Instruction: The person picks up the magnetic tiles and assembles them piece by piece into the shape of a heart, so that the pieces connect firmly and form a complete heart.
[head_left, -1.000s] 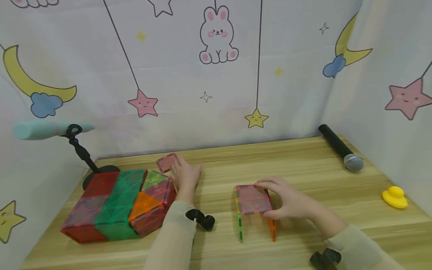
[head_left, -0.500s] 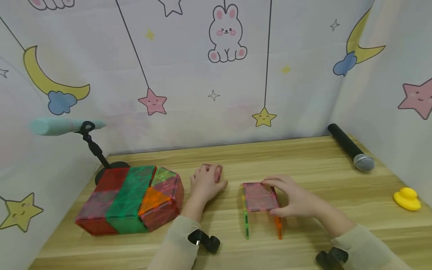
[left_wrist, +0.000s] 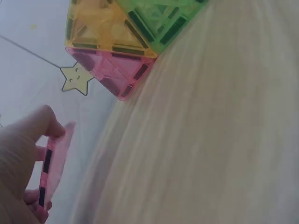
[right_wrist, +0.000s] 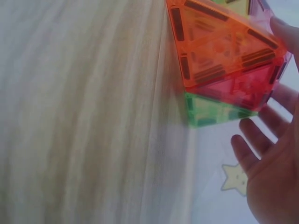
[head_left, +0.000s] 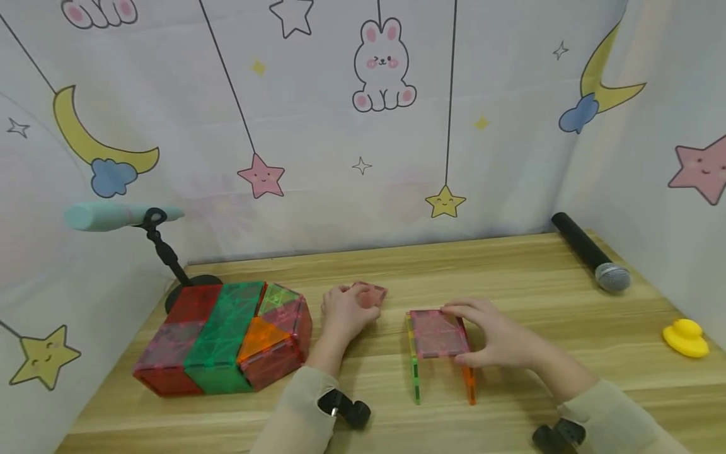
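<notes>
My left hand pinches a pink magnetic tile between thumb and fingers; the left wrist view shows this tile tilted on edge. To its right stands a small box-like structure of magnetic tiles with a pink square on top and an open front. Its left side has yellow and green triangles, its right side an orange triangle and a red one. My right hand holds the structure's right side, thumb near the front corner and index finger at the back corner.
A larger block of red, green and orange magnetic tiles lies at left. Behind it a black stand carries a mint-green object. A microphone and a yellow rubber duck lie at right. A printed curtain backs the table.
My left hand has carried the pink tile rightward from beside the large tile block, toward the small structure. The right hand has stayed on that structure. The head view has shifted slightly.
</notes>
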The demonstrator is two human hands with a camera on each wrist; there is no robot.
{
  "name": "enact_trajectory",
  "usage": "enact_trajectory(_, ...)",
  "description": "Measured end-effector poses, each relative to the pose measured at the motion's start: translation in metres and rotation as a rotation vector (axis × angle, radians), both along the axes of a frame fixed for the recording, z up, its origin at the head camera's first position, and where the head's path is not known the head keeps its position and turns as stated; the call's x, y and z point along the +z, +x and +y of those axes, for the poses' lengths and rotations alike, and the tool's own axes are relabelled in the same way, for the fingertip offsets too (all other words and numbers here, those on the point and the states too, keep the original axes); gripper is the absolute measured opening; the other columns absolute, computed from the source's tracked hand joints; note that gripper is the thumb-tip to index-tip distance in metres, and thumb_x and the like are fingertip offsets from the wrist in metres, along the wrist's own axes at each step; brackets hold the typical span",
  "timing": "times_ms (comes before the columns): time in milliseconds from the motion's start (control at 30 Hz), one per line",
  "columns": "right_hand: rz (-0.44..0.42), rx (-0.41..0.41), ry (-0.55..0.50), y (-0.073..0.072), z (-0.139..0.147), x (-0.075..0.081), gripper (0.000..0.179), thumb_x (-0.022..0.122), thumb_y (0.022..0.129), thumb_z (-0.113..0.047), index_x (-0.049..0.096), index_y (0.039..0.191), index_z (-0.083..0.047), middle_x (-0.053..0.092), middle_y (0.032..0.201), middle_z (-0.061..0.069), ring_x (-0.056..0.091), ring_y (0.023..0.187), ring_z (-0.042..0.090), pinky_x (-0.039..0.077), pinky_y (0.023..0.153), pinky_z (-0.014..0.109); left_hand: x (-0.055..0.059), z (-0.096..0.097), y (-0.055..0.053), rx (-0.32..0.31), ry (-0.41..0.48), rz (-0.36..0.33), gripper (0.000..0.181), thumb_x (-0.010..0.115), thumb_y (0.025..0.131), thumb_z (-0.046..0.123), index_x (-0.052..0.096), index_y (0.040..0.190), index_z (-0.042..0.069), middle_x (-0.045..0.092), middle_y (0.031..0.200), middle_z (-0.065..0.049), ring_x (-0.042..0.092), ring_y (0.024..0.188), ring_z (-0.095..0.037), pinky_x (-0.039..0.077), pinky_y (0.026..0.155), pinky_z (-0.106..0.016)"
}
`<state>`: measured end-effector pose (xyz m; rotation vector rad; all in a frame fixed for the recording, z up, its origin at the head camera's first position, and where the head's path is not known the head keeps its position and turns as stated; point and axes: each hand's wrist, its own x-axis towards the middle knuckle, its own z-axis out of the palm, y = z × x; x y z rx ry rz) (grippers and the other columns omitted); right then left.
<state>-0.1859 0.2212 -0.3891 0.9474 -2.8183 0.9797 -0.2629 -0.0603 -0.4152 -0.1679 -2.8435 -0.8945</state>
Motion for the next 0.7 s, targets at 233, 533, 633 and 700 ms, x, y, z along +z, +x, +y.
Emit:
enact_trajectory(233, -0.003, 0.018, -0.114, 0.0, 0.0, 0.008, 0.066, 0.073, 0.081, -0.03, 0.046, 0.137, -0.008, 0.043, 0.137, 0.014, 0.041, 0.12, 0.032, 0.04, 0.091, 0.05, 0.037, 0.004, 0.031, -0.342, 0.163, 0.26, 0.06, 0.073, 0.069, 0.022, 0.059, 0.126, 0.014, 0.047, 0.126, -0.017, 0.039, 0.116, -0.035, 0.036, 0.09, -0.051)
enact_trajectory(533, -0.372, -0.079, -0.456, 0.004, -0.018, 0.037, 0.045, 0.058, 0.094, -0.024, 0.049, 0.135, -0.01, 0.056, 0.094, 0.011, 0.051, 0.071, 0.017, 0.046, 0.062, 0.027, 0.05, 0.014, 0.062, -0.921, 0.032, 0.5, 0.081, 0.08, 0.06, 0.015, 0.046, 0.133, 0.008, 0.046, 0.128, -0.013, 0.041, 0.112, -0.025, 0.041, 0.089, -0.036)
enact_trajectory(633, -0.451, -0.092, -0.519, 0.006, -0.02, 0.037, 0.04, 0.059, 0.093, -0.023, 0.053, 0.128, -0.003, 0.051, 0.082, 0.009, 0.045, 0.063, 0.013, 0.042, 0.057, 0.024, 0.05, 0.017, 0.067, -0.966, 0.029, 0.488, 0.082, 0.08, 0.062, 0.016, 0.043, 0.134, 0.008, 0.043, 0.131, -0.014, 0.039, 0.117, -0.027, 0.04, 0.093, -0.038)
enact_trajectory(700, -0.478, -0.091, -0.55, 0.009, -0.019, 0.035, 0.037, 0.059, 0.093, -0.019, 0.055, 0.123, 0.001, 0.05, 0.08, 0.008, 0.045, 0.062, 0.013, 0.043, 0.056, 0.024, 0.05, 0.017, 0.069, -0.965, 0.05, 0.427, 0.082, 0.081, 0.065, 0.018, 0.04, 0.136, 0.007, 0.04, 0.133, -0.014, 0.036, 0.12, -0.028, 0.04, 0.094, -0.04)
